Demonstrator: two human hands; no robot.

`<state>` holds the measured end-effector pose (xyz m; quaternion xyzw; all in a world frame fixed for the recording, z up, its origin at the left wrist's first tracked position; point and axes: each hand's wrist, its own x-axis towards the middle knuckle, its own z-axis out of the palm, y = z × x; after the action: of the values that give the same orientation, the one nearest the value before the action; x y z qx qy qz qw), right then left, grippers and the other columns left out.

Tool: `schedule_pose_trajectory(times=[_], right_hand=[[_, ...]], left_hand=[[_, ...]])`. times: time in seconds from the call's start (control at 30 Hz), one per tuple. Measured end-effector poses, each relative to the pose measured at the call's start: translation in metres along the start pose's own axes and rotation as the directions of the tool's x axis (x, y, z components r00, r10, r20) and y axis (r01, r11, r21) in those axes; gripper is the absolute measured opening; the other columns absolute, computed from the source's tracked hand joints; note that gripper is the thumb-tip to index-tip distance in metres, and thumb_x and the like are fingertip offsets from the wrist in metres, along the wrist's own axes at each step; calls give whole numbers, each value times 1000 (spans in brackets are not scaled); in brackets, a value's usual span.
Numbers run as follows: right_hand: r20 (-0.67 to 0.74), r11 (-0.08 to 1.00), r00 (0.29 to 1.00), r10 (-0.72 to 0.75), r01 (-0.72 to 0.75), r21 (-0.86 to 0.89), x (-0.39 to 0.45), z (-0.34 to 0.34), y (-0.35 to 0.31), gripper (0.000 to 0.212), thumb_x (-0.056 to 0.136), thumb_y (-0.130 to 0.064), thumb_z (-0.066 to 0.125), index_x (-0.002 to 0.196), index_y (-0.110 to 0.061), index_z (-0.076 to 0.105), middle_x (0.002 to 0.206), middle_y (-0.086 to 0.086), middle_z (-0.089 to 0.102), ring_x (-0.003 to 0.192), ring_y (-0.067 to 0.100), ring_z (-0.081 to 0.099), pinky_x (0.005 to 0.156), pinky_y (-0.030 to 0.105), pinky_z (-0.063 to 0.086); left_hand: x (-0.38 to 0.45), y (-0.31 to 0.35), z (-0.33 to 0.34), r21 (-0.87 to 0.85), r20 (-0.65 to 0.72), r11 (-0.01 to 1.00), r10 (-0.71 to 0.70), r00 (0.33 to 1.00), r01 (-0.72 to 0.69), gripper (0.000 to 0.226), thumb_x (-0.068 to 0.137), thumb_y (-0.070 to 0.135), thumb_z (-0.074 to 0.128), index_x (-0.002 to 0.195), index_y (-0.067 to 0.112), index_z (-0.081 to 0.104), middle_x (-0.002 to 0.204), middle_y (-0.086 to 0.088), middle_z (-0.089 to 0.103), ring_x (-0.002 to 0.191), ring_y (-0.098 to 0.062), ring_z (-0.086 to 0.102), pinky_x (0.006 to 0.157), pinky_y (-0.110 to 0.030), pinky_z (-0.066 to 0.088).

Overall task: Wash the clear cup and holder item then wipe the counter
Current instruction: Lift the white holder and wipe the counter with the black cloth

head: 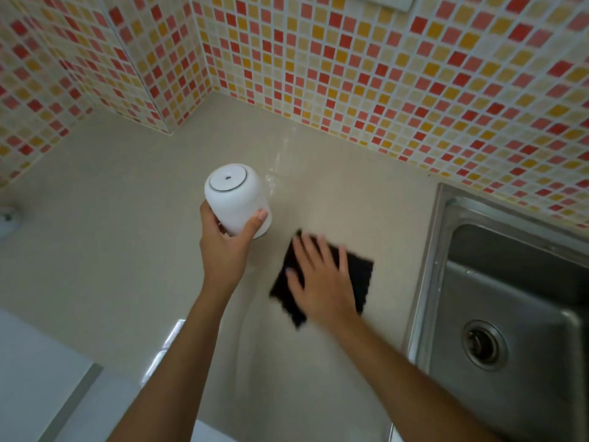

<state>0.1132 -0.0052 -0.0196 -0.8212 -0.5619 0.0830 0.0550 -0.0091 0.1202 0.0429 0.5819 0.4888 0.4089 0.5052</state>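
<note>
The white holder point(237, 199) is upside down, its flat base with a grey ring and a small dark mark facing up. The left hand point(224, 247) grips it from below, thumb curled round the near side and fingers wrapped behind, so it sits just beyond the palm. Whether its rim touches the counter cannot be told.

Just right of that hand, the right hand point(322, 279) lies flat with fingers straight and spread, pressing on a black scouring cloth point(357, 272). The cloth lies spread on the beige counter point(111, 218), its corners showing past the fingertips and beside the wrist.

Beyond the holder, a wet streak point(280, 161) shines on the counter. Well right of the right hand is the steel sink point(510, 282) with its round drain point(484, 346). Mosaic wall tiles point(382, 74) in red, orange and cream stand behind both hands. Far left of the left hand, a small white object point(8, 220) sits at the counter's edge, too cut off to name.
</note>
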Motion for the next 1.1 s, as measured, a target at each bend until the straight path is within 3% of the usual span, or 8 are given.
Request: schedule_pose_trajectory(times=[0.23,0.43,0.5,0.67,0.8,0.87,0.97,1.1], right_hand=[[71,964,962,263,-264,14,175,-14,38,62,101,-49,11,156,-22,0,163,-4,-3,149,21,-5,118,53,-7],[-30,977,977,-211,211,-13,23,8,-10,61,99,-50,26,153,-23,24,161,-5,19,148,21,15,118,51,9],[0,969,969,-248,248,-15,12,8,5,61,98,-52,28,153,-26,25,161,-6,20,148,19,16,117,51,10],[-13,963,964,264,-264,-57,73,-14,94,62,99,-55,14,155,-29,14,162,-7,12,149,19,7,115,61,3],[-74,904,902,425,-427,-7,23,-2,72,61,99,-54,12,155,-31,8,163,-9,7,150,19,3,108,72,3],[-86,929,926,368,-370,-13,-31,6,27,61,98,-54,21,155,-29,15,162,-8,12,149,21,9,107,73,5],[-16,997,998,68,-69,-29,-97,14,-21,63,97,-55,30,153,-26,26,161,-6,18,149,24,14,106,74,9],[6,998,1000,-28,28,-48,-55,4,21,62,98,-57,28,153,-29,23,161,-8,16,149,19,11,105,73,13]], left_hand=[[-4,-8,-7,93,67,994,46,997,-52,78,73,40,80,138,36,36,117,35,52,106,13,54,81,-5,46],[14,-3,-15,85,-1,996,34,999,-34,78,75,41,79,140,29,37,121,24,53,110,6,55,89,-18,49],[19,2,-10,79,13,996,33,999,-34,79,76,41,78,141,28,35,124,19,53,110,6,55,88,-17,48],[12,4,12,110,119,993,33,992,-46,78,74,41,80,138,33,36,119,24,54,109,9,54,87,-14,48],[7,0,21,89,139,996,-2,990,-11,78,73,43,80,137,33,37,116,28,54,105,12,54,81,-7,47],[10,2,27,88,135,996,-13,991,1,76,73,44,80,136,33,38,115,28,55,104,13,55,81,-10,47],[20,4,35,79,145,997,-9,989,-2,77,75,45,79,138,32,37,122,19,56,109,3,56,84,-14,47],[29,11,47,110,204,992,39,978,-62,79,76,46,77,141,30,35,129,15,52,113,-4,54,87,-14,46]])
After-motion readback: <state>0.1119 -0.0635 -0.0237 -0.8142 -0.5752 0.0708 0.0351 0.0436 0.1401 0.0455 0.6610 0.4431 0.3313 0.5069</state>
